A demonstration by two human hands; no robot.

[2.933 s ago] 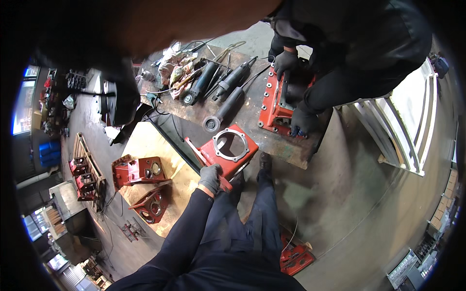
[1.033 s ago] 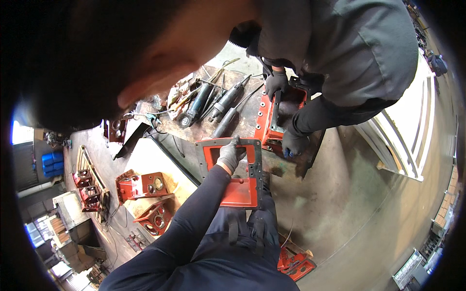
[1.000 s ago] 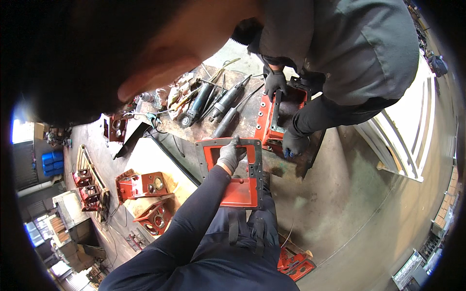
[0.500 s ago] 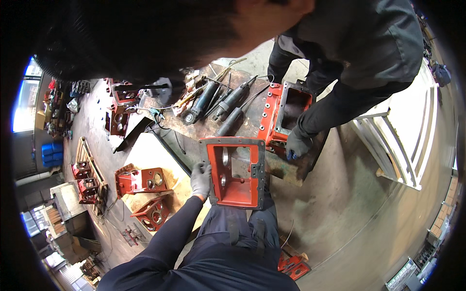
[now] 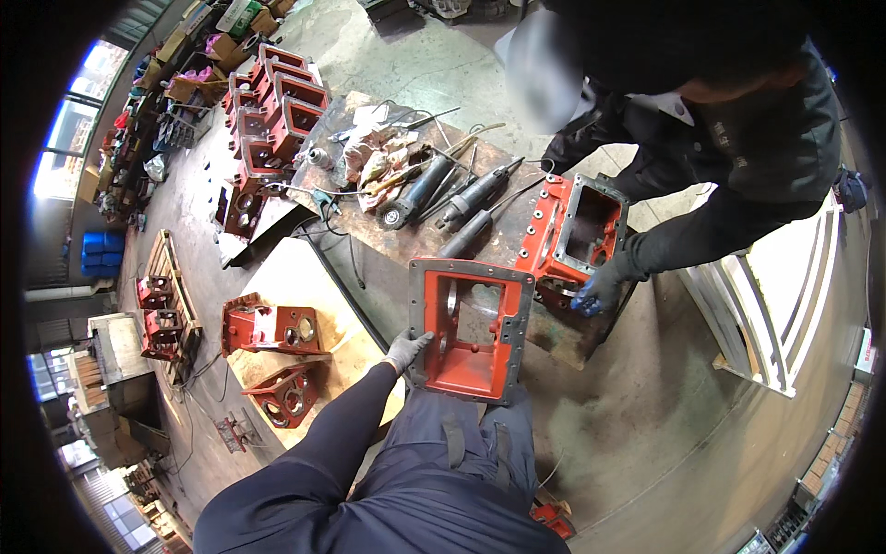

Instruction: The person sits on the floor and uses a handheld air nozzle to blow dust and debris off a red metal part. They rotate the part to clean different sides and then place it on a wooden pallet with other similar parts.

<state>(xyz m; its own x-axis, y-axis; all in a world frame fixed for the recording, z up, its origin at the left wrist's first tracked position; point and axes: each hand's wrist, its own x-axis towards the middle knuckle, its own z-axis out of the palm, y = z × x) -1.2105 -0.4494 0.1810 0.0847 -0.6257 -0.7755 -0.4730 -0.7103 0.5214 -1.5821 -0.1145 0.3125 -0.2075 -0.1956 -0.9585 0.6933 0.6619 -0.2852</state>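
Observation:
A red metal housing with a grey bolt-hole flange stands upright in front of my body, its large rectangular opening facing up toward me. My left hand, in a grey glove, grips its left edge, the fingers pressed against the flange. My right hand and forearm do not show. Just beyond, on the right, a second red housing lies on the workbench. A co-worker leans over it, a dark-gloved hand at its near side.
The worn workbench carries an angle grinder, other power tools, cords and rags. Two red housings sit on a pale board at left. More red housings stack behind. White frames lean at right.
The view has shifted, showing more of the far bench. The co-worker's head has moved from across the top to the upper right. My left hand remains at the housing's left edge.

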